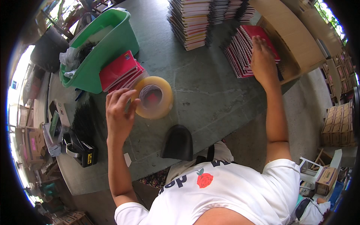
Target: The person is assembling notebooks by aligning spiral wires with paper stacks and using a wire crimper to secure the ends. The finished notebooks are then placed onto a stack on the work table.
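My right hand lies with its fingers stretched over the top of a stack of red spiral notebooks, beside an open cardboard box. Its fingers look extended rather than wrapped round anything. My left hand hovers with fingers apart at the edge of a large roll of clear tape lying flat on the table. Whether the thumb touches the roll, I cannot tell. Just beyond those fingers, a smaller pile of red notebooks leans fanned out against a green plastic tub.
Tall stacks of spiral notebooks stand at the far side of the dark green table. A black tape dispenser sits at the left, and a rounded black object lies at the near edge. Bundled cartons stand at the right.
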A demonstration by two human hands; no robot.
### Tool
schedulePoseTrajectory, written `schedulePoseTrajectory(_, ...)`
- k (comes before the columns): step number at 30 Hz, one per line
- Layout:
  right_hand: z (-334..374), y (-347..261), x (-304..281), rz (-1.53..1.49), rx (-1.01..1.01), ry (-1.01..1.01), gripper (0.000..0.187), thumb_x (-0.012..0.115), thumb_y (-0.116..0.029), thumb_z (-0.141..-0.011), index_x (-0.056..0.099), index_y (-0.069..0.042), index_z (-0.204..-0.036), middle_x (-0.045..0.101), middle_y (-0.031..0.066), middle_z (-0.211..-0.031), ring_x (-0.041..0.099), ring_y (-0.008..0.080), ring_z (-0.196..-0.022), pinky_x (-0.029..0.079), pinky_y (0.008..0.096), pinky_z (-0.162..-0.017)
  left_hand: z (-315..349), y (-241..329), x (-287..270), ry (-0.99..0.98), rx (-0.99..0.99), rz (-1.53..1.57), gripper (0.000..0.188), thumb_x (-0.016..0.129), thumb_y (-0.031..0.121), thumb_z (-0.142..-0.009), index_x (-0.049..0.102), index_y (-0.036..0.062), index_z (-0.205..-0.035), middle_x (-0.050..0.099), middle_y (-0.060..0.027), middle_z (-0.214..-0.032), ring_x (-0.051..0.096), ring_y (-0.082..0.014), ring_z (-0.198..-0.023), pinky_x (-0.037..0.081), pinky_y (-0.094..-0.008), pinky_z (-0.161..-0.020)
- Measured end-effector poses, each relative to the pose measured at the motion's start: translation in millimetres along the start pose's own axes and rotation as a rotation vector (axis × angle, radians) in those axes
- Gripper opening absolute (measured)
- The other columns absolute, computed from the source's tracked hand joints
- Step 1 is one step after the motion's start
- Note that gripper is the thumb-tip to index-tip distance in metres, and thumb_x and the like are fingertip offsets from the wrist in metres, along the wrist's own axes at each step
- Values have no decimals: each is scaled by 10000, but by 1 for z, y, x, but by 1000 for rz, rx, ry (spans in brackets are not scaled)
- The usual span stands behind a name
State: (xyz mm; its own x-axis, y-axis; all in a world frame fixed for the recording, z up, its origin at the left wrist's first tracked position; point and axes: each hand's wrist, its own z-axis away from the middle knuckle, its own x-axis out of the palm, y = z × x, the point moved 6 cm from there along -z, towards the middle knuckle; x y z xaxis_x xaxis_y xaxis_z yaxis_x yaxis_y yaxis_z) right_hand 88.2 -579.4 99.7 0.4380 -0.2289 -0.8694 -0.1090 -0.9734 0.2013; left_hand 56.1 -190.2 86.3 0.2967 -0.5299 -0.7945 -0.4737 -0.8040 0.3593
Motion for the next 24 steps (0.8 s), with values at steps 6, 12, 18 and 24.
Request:
schedulePoseTrajectory(6,-15,-46,-35,-345,-145,251,367,572,-121,-868,531,-4,-1214,463,183,-1335,425,328,-1256,361,393,-1035,58,-165,-4,-34,-494,-269,162,630,173,-822,613,28,-893,632,-162,-883,590,-357,-865,476,-418,-722)
schedulePoseTrajectory(12,-25,-261,-36,-1101,-714,161,260,582,-61,-841,617,-56,-1099,579,107,-1225,487,269,-1213,407,369,-998,85,-210,12,73,-610,-326,295,663,322,-797,597,38,-844,609,-161,-912,590,-335,-879,475,-433,-743)
schedulePoseTrajectory(18,-29,-360,-18,-838,-709,268,290,624,-14,-744,679,-78,-1021,653,38,-1081,601,202,-972,493,352,-869,101,-212,-14,118,-670,-383,268,663,267,-790,576,14,-782,616,-169,-863,605,-352,-846,479,-448,-724)
schedulePoseTrajectory(24,-38,-336,-26,-948,-805,310,287,573,-18,-739,675,-80,-1000,673,29,-941,616,208,-927,487,338,-809,84,-206,-27,47,-758,-360,228,613,203,-796,577,-22,-799,623,-211,-842,612,-404,-815,477,-461,-728)
